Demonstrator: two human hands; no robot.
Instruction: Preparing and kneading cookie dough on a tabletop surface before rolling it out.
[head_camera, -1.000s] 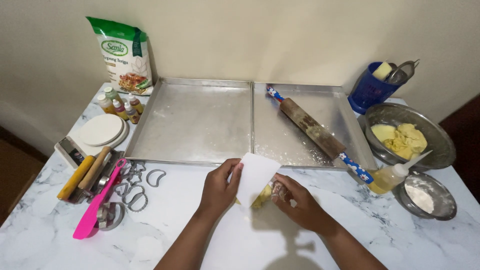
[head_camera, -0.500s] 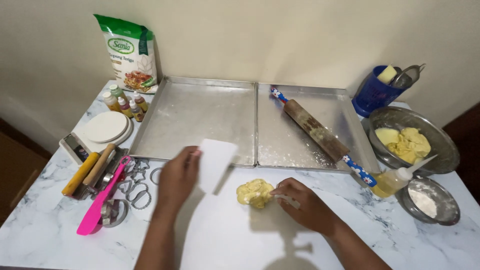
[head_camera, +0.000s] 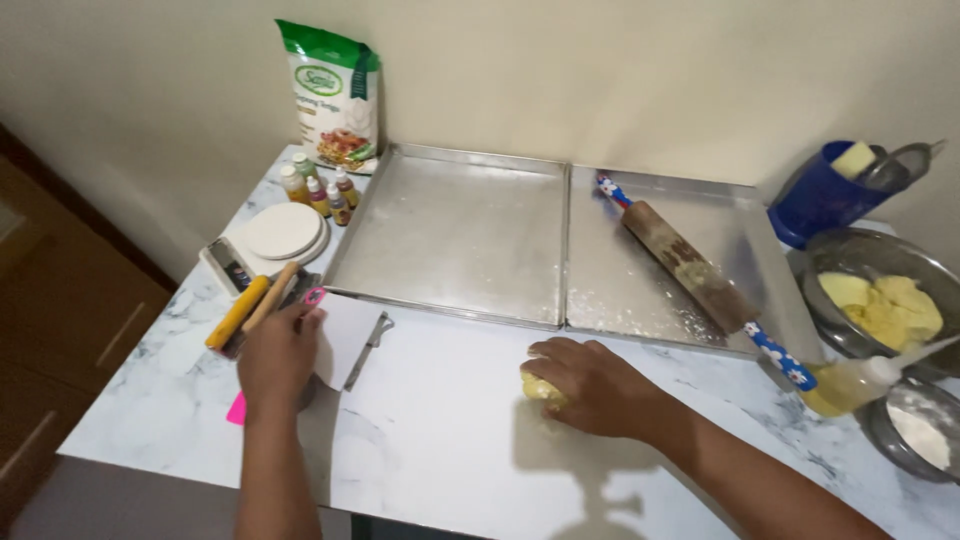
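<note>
Two hands are busy on the white marble tabletop (head_camera: 450, 440), and a few things could go wrong. Far left, yellow and wooden tools (head_camera: 245, 305) and a pink spatula (head_camera: 238, 408) lie close to the edge. The left hand (head_camera: 280, 350) rests flat on a white card (head_camera: 345, 335) there, fingers loosely spread, gripping nothing that I can see. A small metal tool (head_camera: 368, 350) lies touching the card. If the hand slides the card, it may push that tool or bump the spatula off the edge.

Behind, small bottles (head_camera: 318, 192) stand by white lids (head_camera: 283, 230) and a bag (head_camera: 330, 95); a careless reach could tip them.

In the middle sit two metal trays (head_camera: 450, 230). A rolling pin (head_camera: 690, 265) lies slanted in the right one and might roll.

The right hand (head_camera: 590, 385) cups down over a yellow dough lump (head_camera: 538, 388) on the tabletop, just in front of the trays. Fingers curl around it. The dough looks soft, so it may stick to the tabletop or the palm when pressed.

Far right, a squeeze bottle (head_camera: 850, 385) lies near the forearm. An elbow could knock it, or the flour bowl (head_camera: 915, 430) beside it.
</note>
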